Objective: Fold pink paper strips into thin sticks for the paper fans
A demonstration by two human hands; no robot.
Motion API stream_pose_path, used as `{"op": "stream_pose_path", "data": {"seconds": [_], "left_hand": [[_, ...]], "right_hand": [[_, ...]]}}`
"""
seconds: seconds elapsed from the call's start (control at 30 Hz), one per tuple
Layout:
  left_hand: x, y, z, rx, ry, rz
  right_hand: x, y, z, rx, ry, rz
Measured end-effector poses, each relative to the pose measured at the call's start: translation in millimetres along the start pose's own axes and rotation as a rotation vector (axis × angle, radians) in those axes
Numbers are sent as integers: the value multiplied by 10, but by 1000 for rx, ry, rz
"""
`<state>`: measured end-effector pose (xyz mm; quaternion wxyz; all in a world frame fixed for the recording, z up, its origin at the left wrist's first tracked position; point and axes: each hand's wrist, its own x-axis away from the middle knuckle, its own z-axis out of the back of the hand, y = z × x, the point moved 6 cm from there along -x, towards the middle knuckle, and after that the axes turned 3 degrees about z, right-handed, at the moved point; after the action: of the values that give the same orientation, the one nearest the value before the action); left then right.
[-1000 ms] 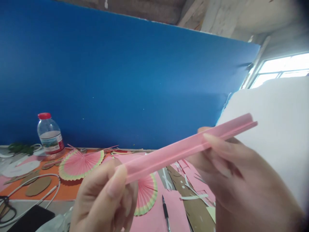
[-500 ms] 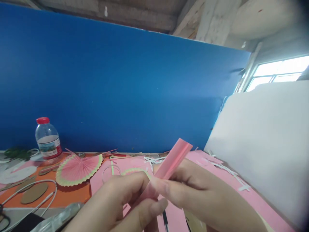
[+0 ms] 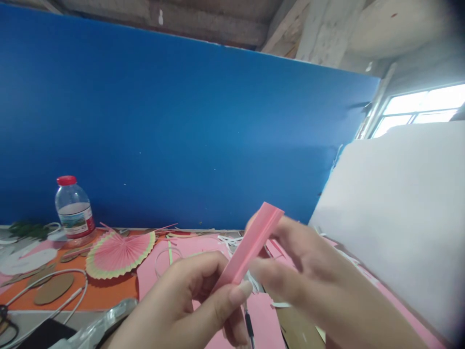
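A folded pink paper strip (image 3: pixel 250 247) slants up and to the right in front of me, with several layers showing along its right edge. My left hand (image 3: pixel 196 295) is closed on its lower end, thumb in front and fingers behind. Around the upper part of the strip is my right hand (image 3: pixel 305 266), slightly blurred. Its thumb stands off the paper, while a fingertip shows behind the strip's upper left edge; whether that finger touches it I cannot tell. Below the hands lies a pen (image 3: pixel 249 325) with a black grip, over pink paper (image 3: pixel 265 315).
On the left, a pleated pink paper fan (image 3: pixel 119 254) with a yellow-green rim lies on an orange sheet (image 3: pixel 109 295). Behind it stands a red-capped bottle (image 3: pixel 74 213). Cardboard discs (image 3: pixel 54 289) and a white cable (image 3: pixel 85 286) are nearby. A blue panel (image 3: pixel 189 121) rises behind the table.
My right thumb has come off the paper and the right hand has opened around the strip's upper part. More of the strip now shows. My left hand still grips its lower end.
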<state>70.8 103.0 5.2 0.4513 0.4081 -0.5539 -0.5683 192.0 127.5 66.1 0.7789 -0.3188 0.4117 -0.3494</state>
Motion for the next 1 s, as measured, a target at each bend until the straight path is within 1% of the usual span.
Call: {"op": "stream_pose_path", "data": {"seconds": [0.03, 0.07, 0.13, 0.17, 0.23, 0.3, 0.33, 0.37, 0.4, 0.43, 0.47, 0.5, 0.53, 0.6, 0.63, 0.67, 0.73, 0.77, 0.83, 0.9, 0.93, 1.0], "left_hand": [[-2, 2, -10, -26, -8, -4], [-2, 4, -17, -45, -13, -7], [5, 7, -13, -58, -4, -18], [10, 10, -3, -59, 6, -24], [15, 8, 24, -72, 14, -29], [7, 1, 46, -108, -19, -39], [-3, -5, 56, -139, -44, -48], [-15, -11, 67, -175, -68, -59], [-30, -21, 82, -215, -84, -68], [-45, -30, 102, -260, -88, -76], [-61, -35, 124, -300, -80, -81], [-72, -31, 146, -322, -66, -92], [-79, -16, 161, -315, -58, -107], [-71, 33, 161, -234, -83, -138], [-59, 57, 146, -165, -119, -143], [-42, 76, 114, -107, -178, -139], [-15, 86, 66, -3, -261, -107], [-12, 71, 56, 47, -270, -74], [-25, 36, 52, 141, -252, -37], [-44, 37, 53, 234, -233, -66], [-53, 45, 71, 254, -196, -87], [-49, 78, 82, 279, -182, -119]], "right_hand": [[-3, -3, -48, 32, -43, -29], [-11, -2, -57, 47, -42, -54], [-30, -4, 22, 43, 80, -61], [-32, -1, 79, 25, 162, -59], [-3, 12, 217, -16, 386, -60], [71, 4, 320, -31, 630, -49], [111, -14, 343, -36, 731, -29], [144, -35, 343, -56, 803, -2], [156, -58, 321, -98, 828, 37], [151, -77, 285, -165, 813, 79], [130, -92, 238, -237, 762, 115], [96, -103, 180, -292, 675, 132], [54, -112, 114, -313, 560, 131], [-17, -110, -16, -256, 326, 87], [-41, -98, -61, -203, 238, 56], [-59, -85, -87, -152, 181, 37], [-85, -63, -86, -78, 153, 23], [-97, -54, -84, -54, 145, 25], [-115, -41, -114, -14, 83, 37], [-119, -43, -168, 31, -1, 63], [-117, -48, -186, 61, -23, 75], [-107, -60, -196, 112, -26, 91]]}}
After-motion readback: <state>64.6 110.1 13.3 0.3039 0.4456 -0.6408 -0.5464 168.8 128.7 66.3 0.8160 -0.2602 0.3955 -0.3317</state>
